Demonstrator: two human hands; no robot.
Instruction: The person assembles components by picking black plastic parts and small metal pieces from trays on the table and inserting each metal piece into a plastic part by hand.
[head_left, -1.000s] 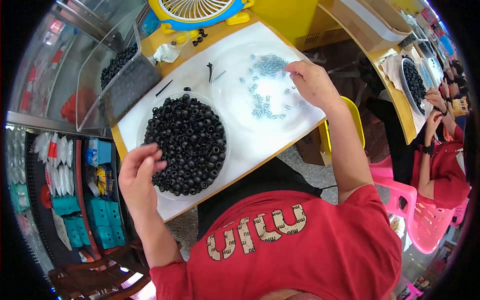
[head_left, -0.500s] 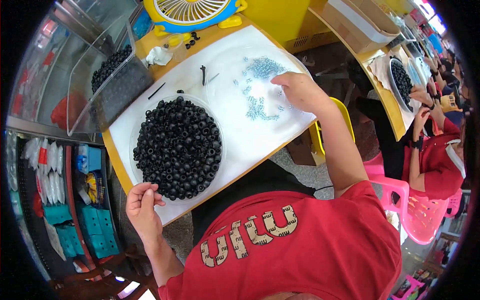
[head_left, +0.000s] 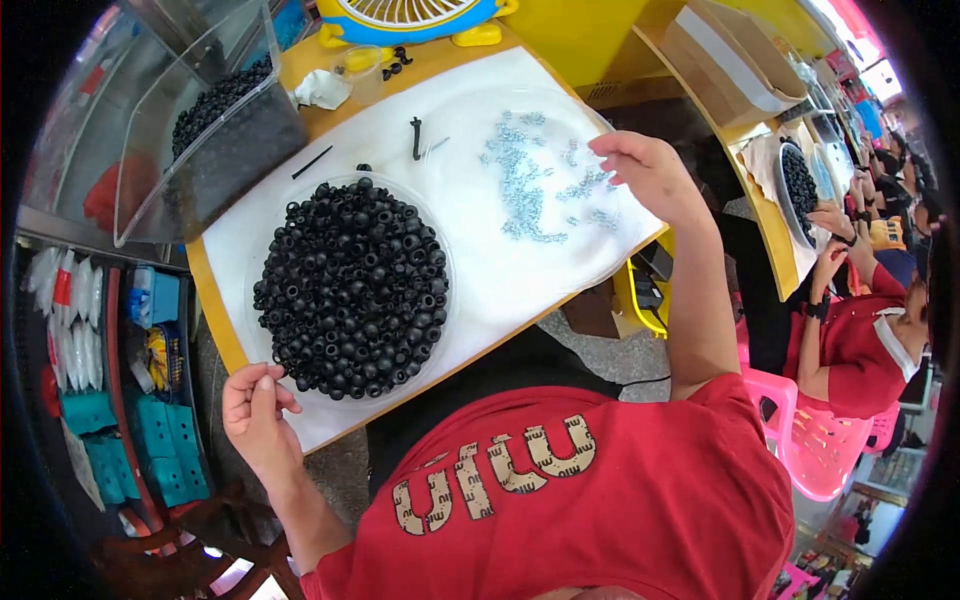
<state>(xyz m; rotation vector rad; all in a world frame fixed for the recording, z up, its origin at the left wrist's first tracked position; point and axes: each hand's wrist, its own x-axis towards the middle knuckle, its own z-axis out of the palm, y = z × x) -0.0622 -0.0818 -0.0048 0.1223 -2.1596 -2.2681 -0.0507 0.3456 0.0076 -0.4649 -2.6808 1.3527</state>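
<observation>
My right hand (head_left: 650,175) hovers at the right edge of a clear shallow tray (head_left: 447,105), its fingers stretched out and apart, with nothing visible in them. Tiny pale-blue pieces (head_left: 522,195) lie scattered over the tray's floor, thickest in a band down the middle. To its left, a round clear tray (head_left: 447,262) carries a heap of round black plastic pieces with holes (head_left: 350,290). My left hand (head_left: 258,415) is by the heap's near left edge at the table's side, thumb and fingers drawn together. Whether a small piece is between them cannot be made out.
Slim black sticks (head_left: 416,138) lie on the white sheet behind the trays. A clear bin of black pieces (head_left: 215,160) stands at the far left, beside crumpled tissue (head_left: 322,90) and a blue-and-yellow fan (head_left: 415,20). At right, another person in red (head_left: 850,350) sits at another table.
My right hand has moved right, away from the middle of the pale-blue pieces, and its fingers have spread. The far heap of these pieces is now more spread out. My left hand keeps its pose.
</observation>
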